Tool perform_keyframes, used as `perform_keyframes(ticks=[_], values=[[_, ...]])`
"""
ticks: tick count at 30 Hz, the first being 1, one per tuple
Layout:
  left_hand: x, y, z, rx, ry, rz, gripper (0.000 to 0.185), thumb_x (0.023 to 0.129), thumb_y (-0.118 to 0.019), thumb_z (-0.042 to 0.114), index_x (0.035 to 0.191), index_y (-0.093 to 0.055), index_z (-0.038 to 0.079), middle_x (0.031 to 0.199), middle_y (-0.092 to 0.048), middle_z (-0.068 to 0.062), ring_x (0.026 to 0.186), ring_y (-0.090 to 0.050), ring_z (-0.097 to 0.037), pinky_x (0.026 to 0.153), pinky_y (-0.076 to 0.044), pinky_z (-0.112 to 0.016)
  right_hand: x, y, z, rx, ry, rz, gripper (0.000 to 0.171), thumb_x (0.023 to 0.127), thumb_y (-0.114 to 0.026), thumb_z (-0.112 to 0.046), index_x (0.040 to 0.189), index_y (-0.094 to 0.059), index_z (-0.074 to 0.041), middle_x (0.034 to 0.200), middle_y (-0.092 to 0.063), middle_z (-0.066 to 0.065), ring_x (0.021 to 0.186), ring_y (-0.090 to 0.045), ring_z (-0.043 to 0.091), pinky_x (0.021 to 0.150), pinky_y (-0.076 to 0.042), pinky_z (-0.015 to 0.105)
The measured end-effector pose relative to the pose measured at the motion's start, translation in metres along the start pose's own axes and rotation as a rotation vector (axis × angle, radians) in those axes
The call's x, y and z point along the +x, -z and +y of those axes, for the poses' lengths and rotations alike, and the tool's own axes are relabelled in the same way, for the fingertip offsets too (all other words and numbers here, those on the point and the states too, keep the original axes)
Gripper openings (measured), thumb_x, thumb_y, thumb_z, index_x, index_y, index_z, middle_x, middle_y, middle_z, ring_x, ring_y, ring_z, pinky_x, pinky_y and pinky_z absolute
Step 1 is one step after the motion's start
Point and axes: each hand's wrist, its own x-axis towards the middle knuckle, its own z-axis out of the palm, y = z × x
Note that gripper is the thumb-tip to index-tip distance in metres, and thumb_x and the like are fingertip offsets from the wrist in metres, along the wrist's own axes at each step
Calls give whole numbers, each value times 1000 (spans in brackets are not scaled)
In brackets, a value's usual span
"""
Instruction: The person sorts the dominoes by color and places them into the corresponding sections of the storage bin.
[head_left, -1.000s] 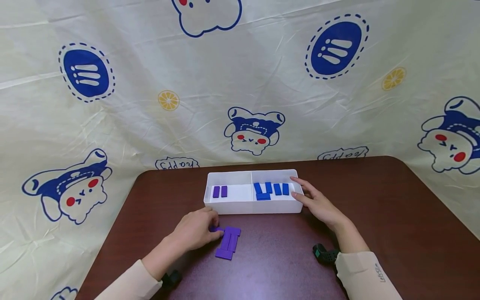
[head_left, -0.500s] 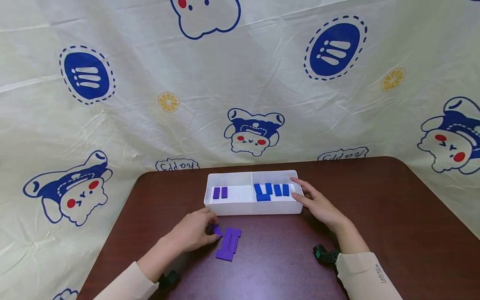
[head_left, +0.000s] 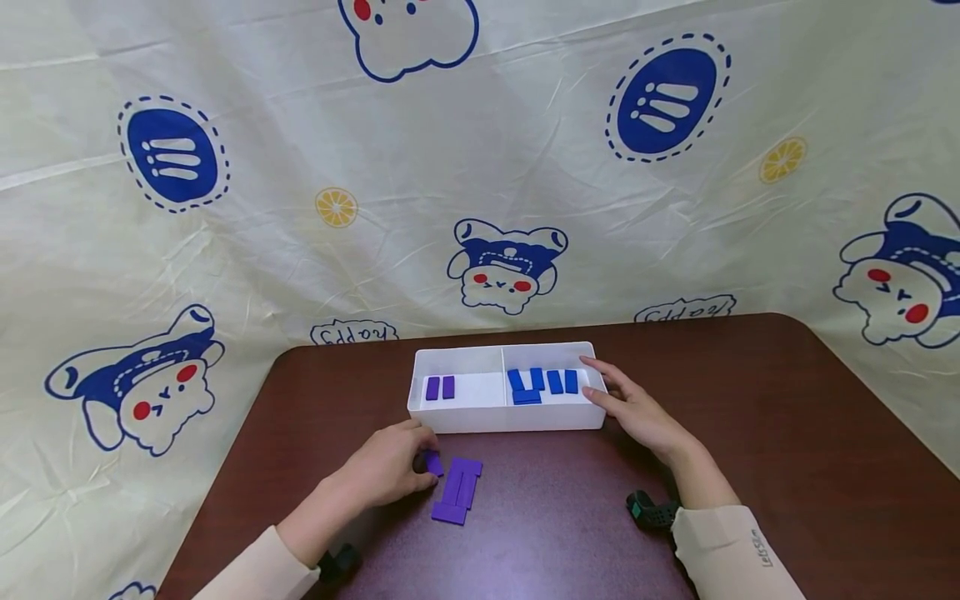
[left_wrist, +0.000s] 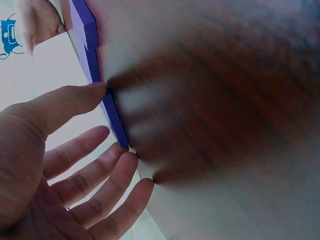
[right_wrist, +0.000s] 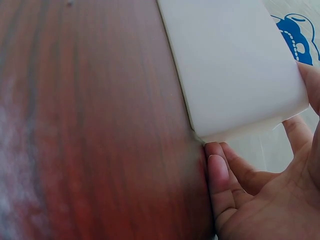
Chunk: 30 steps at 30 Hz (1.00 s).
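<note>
In the head view my left hand [head_left: 393, 464] is at the table's front-left, its thumb and fingers pinching a purple tile [head_left: 433, 463] by its edges. The left wrist view shows the thumb on this tile [left_wrist: 115, 122] and the fingertips at its far end, close to the tabletop. Just right of it, several purple tiles [head_left: 457, 492] lie flat together in an I-like shape. My right hand [head_left: 637, 408] holds the right end of a white two-part box [head_left: 517, 419], thumb and a finger at the rim. The other right fingers are bent against the box's end.
Two purple tiles [head_left: 440, 388] lie in the box's left compartment. Several blue tiles [head_left: 536, 385] lie in its right compartment. The brown table [head_left: 547, 517] ends at a printed cloth [head_left: 405, 275] hanging behind it.
The purple tile in my left hand has turned and shifted slightly left, leaving a gap to the purple tile group. My right hand and the box have stayed in place.
</note>
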Motion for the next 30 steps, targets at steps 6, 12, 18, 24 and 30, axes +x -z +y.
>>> perform_keyframes(ticks=[6,12,18,24,30], values=[[0,1,0,10,-9,9,33,80,-88,26,107,-73,13,99,-66,3,82,-58,-10,74,-52,-31,0,0,0,8,10,-6,66,104,-56,-53,162,-29,-40,164,-31,19,143,-39,42,113,-30,73],[0,4,0,9,-22,27,31,80,-88,25,106,-73,14,99,-67,3,81,-57,-9,74,-51,-31,0,1,2,9,14,-5,65,104,-56,-53,162,-29,-41,164,-31,19,144,-38,43,114,-28,74],[-1,8,1,9,-24,26,31,81,-87,25,106,-73,14,100,-67,3,80,-55,-9,73,-49,-30,1,0,2,4,13,-8,65,104,-55,-53,162,-29,-42,165,-31,19,144,-38,43,114,-27,75],[-1,16,4,28,-39,31,30,81,-87,25,105,-72,16,99,-68,5,79,-54,-9,71,-48,-31,1,1,1,7,5,-10,66,103,-56,-54,162,-29,-42,165,-30,20,145,-36,43,114,-26,76],[-2,24,7,22,-26,33,30,81,-87,28,105,-72,18,98,-68,8,81,-56,-9,74,-50,-32,1,1,0,3,3,-13,66,103,-55,-54,162,-28,-41,165,-30,20,145,-36,44,114,-27,76]])
